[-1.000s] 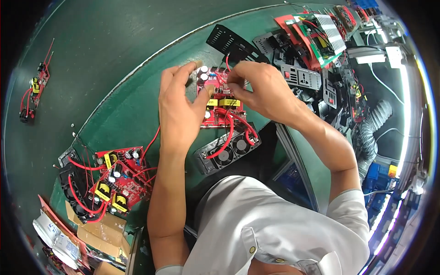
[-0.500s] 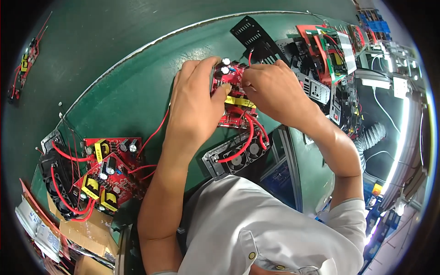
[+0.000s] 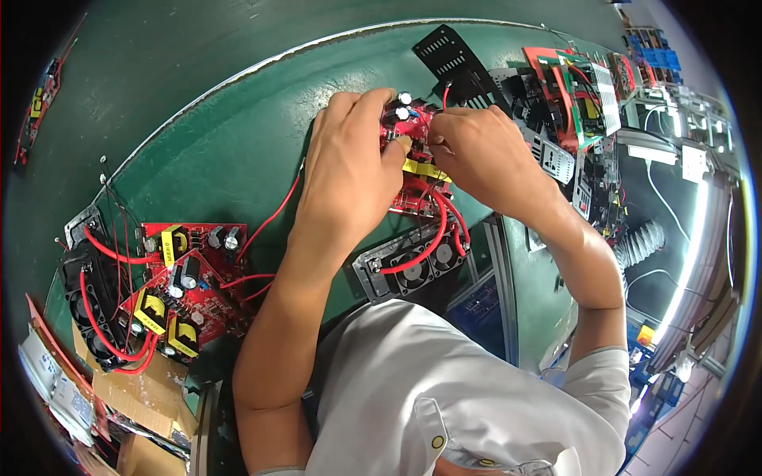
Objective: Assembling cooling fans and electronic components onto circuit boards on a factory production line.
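Observation:
My left hand (image 3: 348, 170) is closed round the left side of a red circuit board (image 3: 413, 127), fingers over its far edge and thumb resting on its parts. White-topped capacitors (image 3: 403, 113) stand near those fingertips, and a yellow-wrapped transformer (image 3: 426, 169) sits across the board's middle. At the board's right side my right hand (image 3: 486, 155) has its fingers curled in a pinch; what lies between them is hidden. A red wire (image 3: 447, 94) rises just beyond that hand. Thick red cables (image 3: 438, 230) run from the board's near end to a metal panel with two fans (image 3: 413, 275).
Behind my right hand lies a black slotted plate (image 3: 441, 57). More boards and metal panels (image 3: 556, 159) crowd the right. To the left, wired red boards (image 3: 210, 309) lie beside a black fan unit (image 3: 82, 297), with cardboard (image 3: 147, 401) below. The green table (image 3: 230, 159) has a pale far edge.
The view has shifted slightly, and the hands and board appear a little farther right in it. Both hands keep nearly the same places on the board.

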Action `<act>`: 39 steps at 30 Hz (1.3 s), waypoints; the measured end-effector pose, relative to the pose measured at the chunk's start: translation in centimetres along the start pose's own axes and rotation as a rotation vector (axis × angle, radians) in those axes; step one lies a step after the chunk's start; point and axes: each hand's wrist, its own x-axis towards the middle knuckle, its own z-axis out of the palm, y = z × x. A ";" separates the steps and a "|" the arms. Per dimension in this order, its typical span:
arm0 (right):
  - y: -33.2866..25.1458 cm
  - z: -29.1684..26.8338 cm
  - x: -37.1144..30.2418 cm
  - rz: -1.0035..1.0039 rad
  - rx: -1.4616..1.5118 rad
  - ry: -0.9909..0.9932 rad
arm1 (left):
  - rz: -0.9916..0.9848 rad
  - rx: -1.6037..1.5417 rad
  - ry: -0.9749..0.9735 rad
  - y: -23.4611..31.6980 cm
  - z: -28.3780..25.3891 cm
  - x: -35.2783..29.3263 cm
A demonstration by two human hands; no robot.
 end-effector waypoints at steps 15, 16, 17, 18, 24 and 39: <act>2.1 0.1 -3.3 0.212 0.990 0.448 | -0.153 0.582 -0.220 4.0 0.9 1.8; 2.5 -0.6 -6.6 0.233 1.045 0.649 | -0.064 0.630 -0.186 6.5 1.5 2.5; 3.1 1.0 -7.5 0.280 1.089 0.766 | 0.005 0.635 -0.182 5.6 2.1 3.9; 3.3 3.0 -8.0 0.333 1.139 0.868 | -0.003 0.659 -0.166 4.9 2.2 5.0; 1.6 9.7 -8.9 0.365 1.185 0.824 | 0.072 0.596 -0.277 2.0 -2.0 10.4; 0.0 12.9 -8.0 0.165 0.601 1.003 | 0.152 0.722 -0.331 0.1 -0.7 14.8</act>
